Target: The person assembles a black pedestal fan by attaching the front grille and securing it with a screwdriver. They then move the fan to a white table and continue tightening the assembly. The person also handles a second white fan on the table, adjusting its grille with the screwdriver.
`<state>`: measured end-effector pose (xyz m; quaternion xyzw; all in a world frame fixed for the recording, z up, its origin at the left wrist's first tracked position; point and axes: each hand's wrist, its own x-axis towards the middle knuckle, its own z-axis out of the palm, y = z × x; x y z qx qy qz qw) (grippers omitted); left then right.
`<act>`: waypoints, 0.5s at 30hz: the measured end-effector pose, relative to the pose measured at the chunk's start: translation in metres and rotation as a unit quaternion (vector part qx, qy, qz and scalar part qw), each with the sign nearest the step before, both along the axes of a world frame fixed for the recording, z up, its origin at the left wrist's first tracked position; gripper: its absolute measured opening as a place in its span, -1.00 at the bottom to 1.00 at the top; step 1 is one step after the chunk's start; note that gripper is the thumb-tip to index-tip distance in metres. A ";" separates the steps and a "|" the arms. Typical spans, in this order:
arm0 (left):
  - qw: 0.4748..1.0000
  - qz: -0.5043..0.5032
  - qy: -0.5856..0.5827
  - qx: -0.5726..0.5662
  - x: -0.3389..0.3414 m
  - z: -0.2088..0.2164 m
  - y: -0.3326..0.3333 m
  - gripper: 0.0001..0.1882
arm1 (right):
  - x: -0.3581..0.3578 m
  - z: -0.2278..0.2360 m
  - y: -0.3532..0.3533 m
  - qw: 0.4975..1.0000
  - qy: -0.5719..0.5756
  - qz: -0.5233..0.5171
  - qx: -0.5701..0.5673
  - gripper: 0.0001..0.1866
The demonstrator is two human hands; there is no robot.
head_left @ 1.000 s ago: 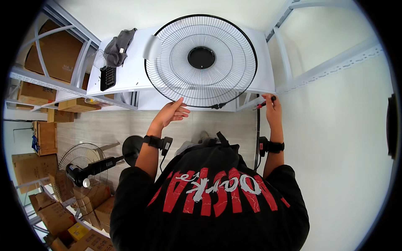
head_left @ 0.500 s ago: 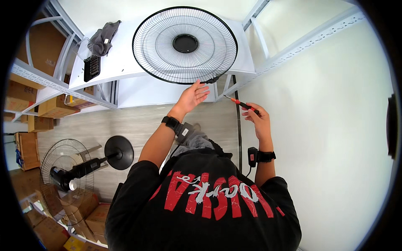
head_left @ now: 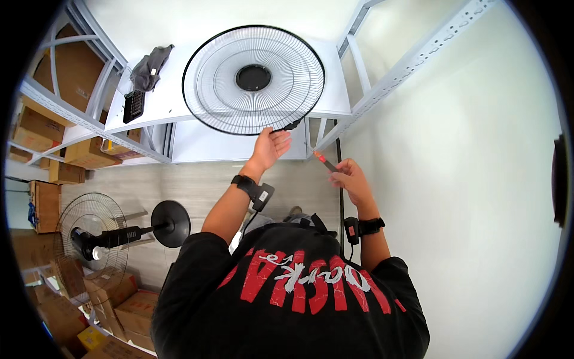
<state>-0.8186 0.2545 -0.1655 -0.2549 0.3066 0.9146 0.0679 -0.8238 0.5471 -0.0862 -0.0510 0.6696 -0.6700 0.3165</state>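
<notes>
A round black wire fan guard [head_left: 254,105] with a dark centre disc lies on the white shelf, its near rim over the front edge. My left hand [head_left: 272,146] is at that rim, beside a small black clip [head_left: 292,125]. Its fingers are stretched out and the palm faces up; whether the thumb presses the rim I cannot tell. In my right hand [head_left: 354,181], a red and black screwdriver [head_left: 326,162] is pinched between thumb and fingers. The screwdriver's tip points up and left, below the shelf edge and apart from the guard.
On the shelf [head_left: 161,110], a grey cloth bag [head_left: 151,69] and a black bit case [head_left: 134,106] sit at the left. Metal uprights [head_left: 382,96] frame it. A standing fan [head_left: 113,238] lies at the lower left, near cardboard boxes [head_left: 110,287]. A white wall [head_left: 466,197] stands at right.
The guard appears lower and farther left in view, as the whole view has shifted. My right hand with the screwdriver has come closer to my left hand, which stays at the rim.
</notes>
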 end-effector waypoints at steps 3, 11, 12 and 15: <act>0.997 -0.072 -0.002 -0.013 -0.010 0.033 0.039 -0.26 | -0.018 -0.012 0.017 1.000 -0.008 -0.003 -0.020 -0.79; 0.564 0.041 0.167 -0.807 -0.001 0.108 0.018 -0.54 | -0.069 -0.038 0.061 0.998 0.035 0.004 -0.048 -0.75; 0.514 0.000 0.157 -0.843 0.005 0.102 -0.005 -0.46 | -0.071 -0.033 0.062 0.998 0.041 0.003 -0.053 -0.75; 0.393 -0.237 -0.061 -0.886 0.031 0.053 -0.046 -0.31 | -0.093 -0.029 0.057 0.998 0.031 -0.007 -0.058 -0.74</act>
